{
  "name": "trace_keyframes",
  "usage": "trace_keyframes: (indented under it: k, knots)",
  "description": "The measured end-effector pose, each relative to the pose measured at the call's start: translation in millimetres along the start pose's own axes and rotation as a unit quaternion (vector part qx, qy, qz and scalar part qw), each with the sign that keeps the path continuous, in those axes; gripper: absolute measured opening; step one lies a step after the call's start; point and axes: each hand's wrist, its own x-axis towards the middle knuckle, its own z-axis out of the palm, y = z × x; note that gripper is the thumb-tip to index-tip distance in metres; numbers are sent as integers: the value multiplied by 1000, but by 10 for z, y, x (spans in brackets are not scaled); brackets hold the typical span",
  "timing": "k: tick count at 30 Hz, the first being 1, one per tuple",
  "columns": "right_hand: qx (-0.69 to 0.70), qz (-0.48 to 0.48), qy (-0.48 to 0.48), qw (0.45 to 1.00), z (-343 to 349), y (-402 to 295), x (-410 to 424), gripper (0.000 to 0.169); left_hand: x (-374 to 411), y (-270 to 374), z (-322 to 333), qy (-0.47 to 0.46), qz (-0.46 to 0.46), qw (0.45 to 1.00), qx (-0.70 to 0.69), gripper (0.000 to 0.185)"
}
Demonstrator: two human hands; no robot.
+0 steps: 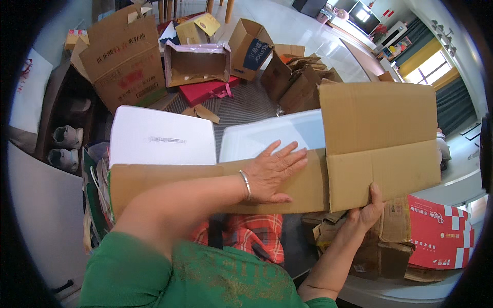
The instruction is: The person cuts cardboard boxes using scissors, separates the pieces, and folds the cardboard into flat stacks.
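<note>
A flattened sheet of brown cardboard (pixel 165 181) spans the view in front of me, its upright right-hand panel (pixel 381 119) creased across the middle. My left hand (pixel 277 171), with a silver bangle at the wrist, lies palm down on the sheet, fingers spread. At the lower edge of the right panel, my right hand (pixel 366 215) grips the cardboard, its thumb on the near face. Just beyond the sheet are a white lid-like piece (pixel 161 134) bearing small writing and a white plastic container (pixel 265 133); the cardboard hides their near parts.
Behind stand a tall carton (pixel 123 61), an open box (pixel 198 65), a small carton (pixel 252 48) and a box of folded cardboard (pixel 304 77). A red flat box (pixel 208 90) lies among them. Shoes (pixel 67 146) sit left; a red printed carton (pixel 439 235) is right.
</note>
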Motion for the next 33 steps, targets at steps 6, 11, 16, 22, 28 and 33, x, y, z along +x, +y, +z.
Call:
trace_keyframes:
  k: [6,11,16,22,28,33]
  knots:
    - [-163,-69,32,984,-135,164,-62,69,-103,29,494,-101,-18,993,-50,87]
    - [-221,-75,44,971,31,227,-89,71,-94,-13,539,-129,-26,990,-49,87]
    - [-306,-117,-13,945,404,103,-209,69,-79,-49,621,-103,-21,992,-65,92]
    - [-463,-261,-228,816,1000,213,-657,43,-163,-47,684,-73,-60,992,-89,98]
    - [-495,-383,-392,675,1403,380,-969,45,-421,-117,416,21,-79,987,-140,89]
    - [-494,-382,-422,657,1308,408,-1199,43,-919,-223,-210,-3,-143,987,-75,82]
